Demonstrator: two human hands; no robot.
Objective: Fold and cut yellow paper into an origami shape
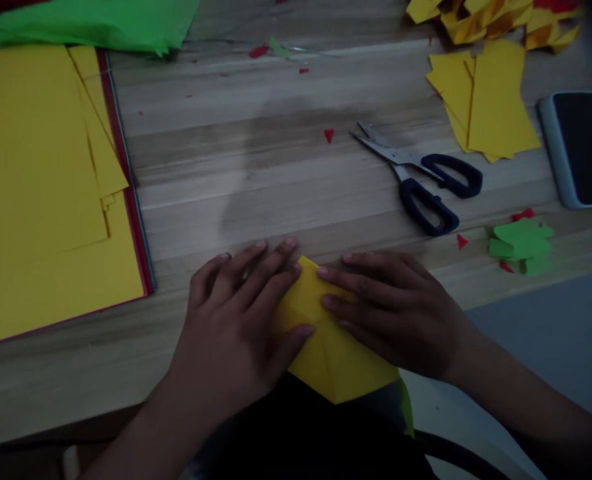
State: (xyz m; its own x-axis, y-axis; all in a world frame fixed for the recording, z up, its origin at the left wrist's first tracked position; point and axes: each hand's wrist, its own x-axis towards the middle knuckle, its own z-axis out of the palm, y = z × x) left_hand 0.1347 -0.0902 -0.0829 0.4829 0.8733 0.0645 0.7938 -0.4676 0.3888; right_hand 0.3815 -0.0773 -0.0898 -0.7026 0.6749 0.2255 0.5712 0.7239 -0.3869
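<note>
A folded sheet of yellow paper lies at the table's near edge, its lower corner jutting out past the edge. It comes to a blunt point at the top, and a faint crease runs down its middle. My left hand rests flat along the paper's left side, fingers spread, with thumb and index finger touching it. On the right side, the outstretched fingers of my right hand press down on the paper. Beyond my right hand lie scissors with dark blue handles, their blades slightly apart.
A stack of yellow sheets fills the left, green paper above it. Cut yellow pieces, a phone and green scraps lie at right. Folded yellow pieces sit at the back right. Small red scraps are scattered about.
</note>
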